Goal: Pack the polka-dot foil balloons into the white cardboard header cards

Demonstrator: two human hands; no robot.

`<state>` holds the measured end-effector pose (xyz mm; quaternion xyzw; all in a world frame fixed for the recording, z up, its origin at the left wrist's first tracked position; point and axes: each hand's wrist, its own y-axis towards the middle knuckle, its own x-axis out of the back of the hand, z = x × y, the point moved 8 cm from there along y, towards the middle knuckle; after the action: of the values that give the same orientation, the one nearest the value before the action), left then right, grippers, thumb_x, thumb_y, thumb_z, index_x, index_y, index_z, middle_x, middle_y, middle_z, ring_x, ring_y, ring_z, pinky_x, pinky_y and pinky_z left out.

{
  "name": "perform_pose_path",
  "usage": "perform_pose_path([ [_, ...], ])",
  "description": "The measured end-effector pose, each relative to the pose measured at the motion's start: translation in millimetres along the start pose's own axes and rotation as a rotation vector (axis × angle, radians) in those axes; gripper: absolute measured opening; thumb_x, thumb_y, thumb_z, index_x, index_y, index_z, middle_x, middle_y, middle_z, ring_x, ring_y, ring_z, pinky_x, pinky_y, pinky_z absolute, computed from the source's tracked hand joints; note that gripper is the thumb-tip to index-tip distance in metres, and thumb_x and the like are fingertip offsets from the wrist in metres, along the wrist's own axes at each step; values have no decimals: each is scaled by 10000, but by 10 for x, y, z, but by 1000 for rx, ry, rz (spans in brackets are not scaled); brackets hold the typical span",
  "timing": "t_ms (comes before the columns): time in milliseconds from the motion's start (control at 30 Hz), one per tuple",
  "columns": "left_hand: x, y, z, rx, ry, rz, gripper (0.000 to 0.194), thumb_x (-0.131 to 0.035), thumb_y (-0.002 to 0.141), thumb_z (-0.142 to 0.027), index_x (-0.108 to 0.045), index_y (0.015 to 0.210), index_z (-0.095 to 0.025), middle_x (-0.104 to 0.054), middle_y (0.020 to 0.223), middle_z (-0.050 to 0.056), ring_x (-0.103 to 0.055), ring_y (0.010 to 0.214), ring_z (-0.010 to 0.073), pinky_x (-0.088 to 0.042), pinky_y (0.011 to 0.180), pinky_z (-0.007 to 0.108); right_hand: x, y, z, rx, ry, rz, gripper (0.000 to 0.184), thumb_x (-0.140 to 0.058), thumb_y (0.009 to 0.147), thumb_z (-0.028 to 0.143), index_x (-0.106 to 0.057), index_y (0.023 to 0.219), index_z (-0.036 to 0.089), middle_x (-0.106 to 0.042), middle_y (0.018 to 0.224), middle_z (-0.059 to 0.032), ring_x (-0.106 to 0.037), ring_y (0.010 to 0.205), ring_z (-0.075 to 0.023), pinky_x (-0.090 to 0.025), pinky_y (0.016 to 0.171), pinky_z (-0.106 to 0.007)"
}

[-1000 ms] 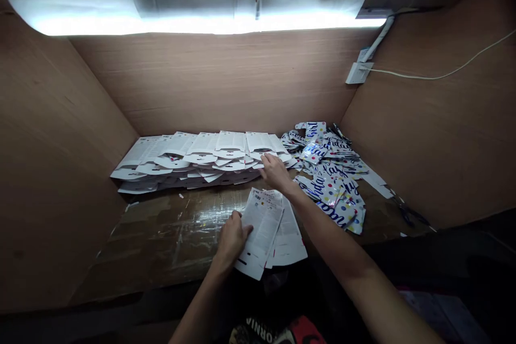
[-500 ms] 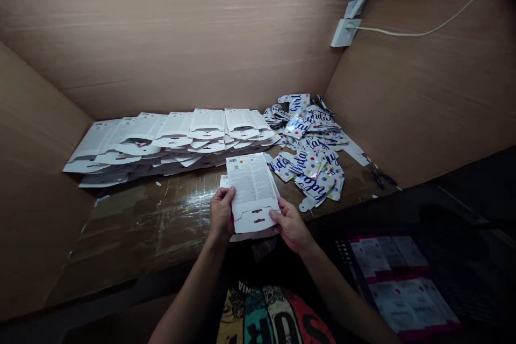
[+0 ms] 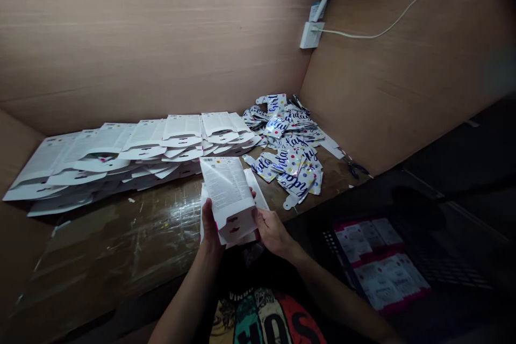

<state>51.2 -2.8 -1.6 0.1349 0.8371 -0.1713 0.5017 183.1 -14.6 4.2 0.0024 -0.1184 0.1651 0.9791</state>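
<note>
In front of me I hold a white printed cardboard envelope (image 3: 226, 188) with a hang-hole flap at its near end. My left hand (image 3: 212, 228) is closed around its left edge, the thumb on the near side and fingertips showing past the right edge. My right hand (image 3: 274, 231) pinches the flap's right corner. The envelope bows between the hands. Beneath it, more white card lies at the table edge. Right behind is a pile of folded foil balloons (image 3: 296, 161) with dots and blue lettering.
Overlapping rows of white envelopes (image 3: 141, 140) line the back left of the brown table (image 3: 121, 231). Cutting pliers (image 3: 355, 169) lie at the right. A dark crate (image 3: 350, 263) with pink-edged packs stands lower right. Cardboard walls (image 3: 161, 37) enclose the table; a socket (image 3: 312, 35) hangs on them.
The envelope, flat before, is now bent and tilted. My left fingers have wrapped further around it, and my right hand has shifted at the flap. The view has swung right.
</note>
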Motion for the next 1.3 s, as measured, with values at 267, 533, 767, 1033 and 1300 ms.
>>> perform_pose_path([
  [267,170,-30,-458,-141,-126,-12,972,-654,877,-659,-309,1629,-148,-679,1395,245,-652,1309,428,-427,1178,684,1600,897,-83,32,-1013,-301,452,-697,889,223,-658,1333,146,-647,1423,-201,-549,1332,-337,-404,1096,-426],
  [533,138,10,-445,-172,-186,-21,1005,-619,920,-685,-282,1640,-70,-644,1422,298,-641,1324,425,-408,1178,693,1734,654,314,176,-994,-592,306,-415,1089,245,-694,1101,119,-745,1018,-179,-678,943,-266,-461,855,-341],
  [767,1,166,-398,-238,-157,-158,862,-632,901,-721,-548,1484,-91,-759,1232,225,-747,1114,386,-518,1070,680,285,-274,1282,798,-1008,23,164,-566,985,72,-689,956,177,-684,815,-48,-608,753,-194,-410,657,-308],
  [1033,-167,166,-182,-251,-58,-234,767,-710,831,-672,-702,1276,-48,-778,1167,207,-749,1091,376,-578,1043,559,-356,-38,1237,671,-1249,69,141,-585,929,40,-684,916,139,-705,884,-112,-661,847,-266,-492,649,-344],
  [1300,-120,44,-237,-252,-117,-257,803,-633,838,-751,-692,1280,-84,-780,1097,189,-750,1012,374,-550,1022,612,-543,-203,945,724,-825,110,766,-653,997,557,-471,1527,36,-556,1509,-270,-501,1419,-396,-477,1149,-545],
])
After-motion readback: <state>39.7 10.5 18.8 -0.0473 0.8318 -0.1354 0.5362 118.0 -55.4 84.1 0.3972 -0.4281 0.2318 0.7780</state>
